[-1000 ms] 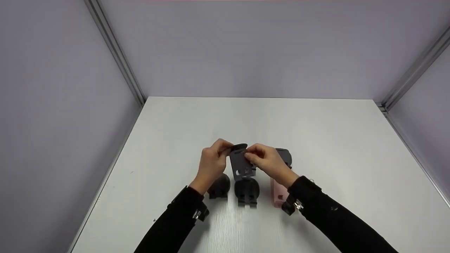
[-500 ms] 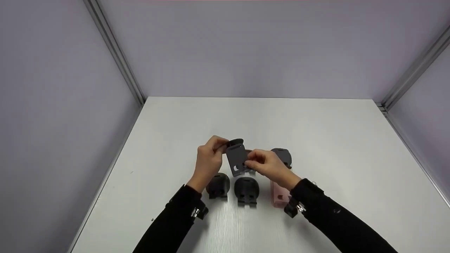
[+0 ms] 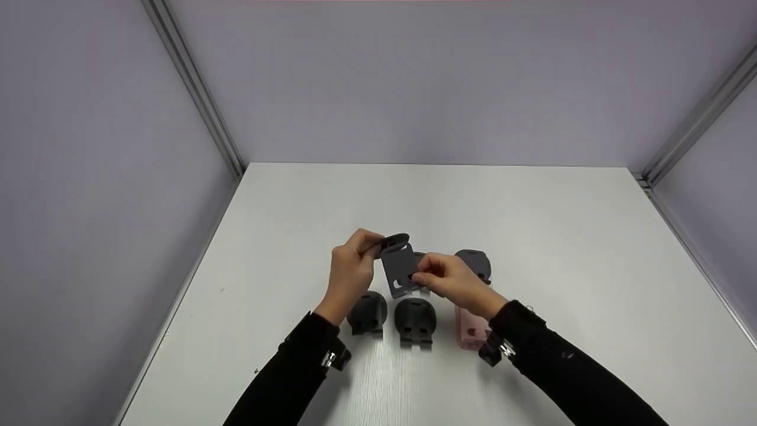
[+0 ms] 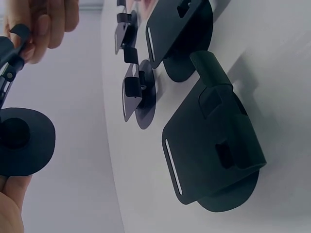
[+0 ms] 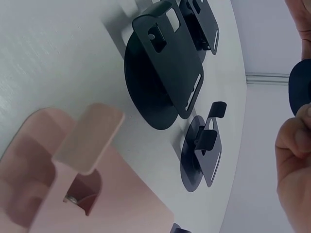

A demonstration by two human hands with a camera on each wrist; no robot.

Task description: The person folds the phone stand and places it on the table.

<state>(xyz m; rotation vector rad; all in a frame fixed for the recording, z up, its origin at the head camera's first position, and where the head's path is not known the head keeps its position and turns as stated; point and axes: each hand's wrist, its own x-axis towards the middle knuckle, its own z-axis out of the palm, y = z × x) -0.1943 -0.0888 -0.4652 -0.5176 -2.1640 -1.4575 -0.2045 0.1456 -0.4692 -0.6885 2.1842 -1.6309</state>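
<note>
In the head view I hold a dark phone stand [image 3: 397, 266] up over the table, its slotted plate facing me and tilted. My left hand [image 3: 348, 272] pinches its round base at the top left; that base [image 4: 39, 150] also shows at the left wrist view's edge. At the plate's lower right, by the small hooks, the thumb and fingertips of my right hand [image 3: 458, 283] grip it. Two more dark phone stands, a left one [image 3: 366, 310] and a middle one [image 3: 415, 320], stand just below the held one.
A pink phone stand [image 3: 470, 328] is partly covered by my right wrist. Behind it stands another dark phone stand [image 3: 474, 263], and one more [image 5: 203, 153] is mostly hidden behind the held one. Grey-framed walls enclose the white table [image 3: 295, 201].
Over the second, the held phone stand has moved slightly up and left with my left hand, and my right fingers have shifted lower on its plate. Little differs in the last half second.
</note>
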